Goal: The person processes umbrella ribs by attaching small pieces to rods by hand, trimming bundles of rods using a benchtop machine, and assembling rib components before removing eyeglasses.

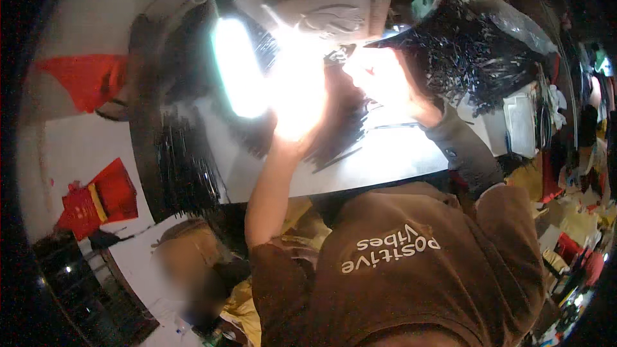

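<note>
head view: nearest, a brown shirt (411, 263). beyond it the left hand (302, 112) and right hand (385, 77) reach over the grey tabletop (379, 160), washed out by lamp (238, 67) glare, so i cannot tell either grip. thin black strips (340, 132) lie under them; farther off, a black heap (475, 58).

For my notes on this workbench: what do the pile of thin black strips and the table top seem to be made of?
The thin black strips look like plastic or coated metal: slim, stiff and glossy, catching small highlights; the view leaves it open which. The table top looks like smooth grey sheet metal or laminate, with a dull sheen under the lamp.
</note>
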A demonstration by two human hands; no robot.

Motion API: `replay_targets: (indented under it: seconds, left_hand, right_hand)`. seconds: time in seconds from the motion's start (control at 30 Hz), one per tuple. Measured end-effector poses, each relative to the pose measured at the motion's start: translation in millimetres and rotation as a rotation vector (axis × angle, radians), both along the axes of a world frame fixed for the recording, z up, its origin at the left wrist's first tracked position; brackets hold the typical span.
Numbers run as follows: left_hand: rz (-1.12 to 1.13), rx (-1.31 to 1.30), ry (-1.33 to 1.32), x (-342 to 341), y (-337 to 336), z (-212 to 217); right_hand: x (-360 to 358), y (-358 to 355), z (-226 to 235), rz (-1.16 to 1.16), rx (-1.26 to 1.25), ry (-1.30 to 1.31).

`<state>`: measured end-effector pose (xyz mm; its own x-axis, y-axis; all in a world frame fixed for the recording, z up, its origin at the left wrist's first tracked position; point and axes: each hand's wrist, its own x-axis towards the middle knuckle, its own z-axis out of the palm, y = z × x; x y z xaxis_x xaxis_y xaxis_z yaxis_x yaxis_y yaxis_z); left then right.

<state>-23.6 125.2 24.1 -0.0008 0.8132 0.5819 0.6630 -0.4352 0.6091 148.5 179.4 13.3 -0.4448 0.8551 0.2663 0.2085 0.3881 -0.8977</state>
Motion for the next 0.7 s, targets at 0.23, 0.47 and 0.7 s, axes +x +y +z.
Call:
replay_targets:
  seconds: [0.23, 0.47, 0.7]
  left_hand:
    - [0.090, 0.221, 0.219, 0.1, -16.7, -4.4]
    - [-0.083, -0.126, 0.048, 10.9, -53.5, 0.8]
    - [-0.182, -0.168, 0.128, 15.6, -61.7, 1.8]
  right_hand:
    - [-4.0, -11.0, 14.7, 0.169, -0.331, 0.281]
    - [18.3, -53.0, 4.3, 0.173, -0.687, 0.260]
    - [28.0, -69.2, 3.1, 0.057, -0.176, 0.039]
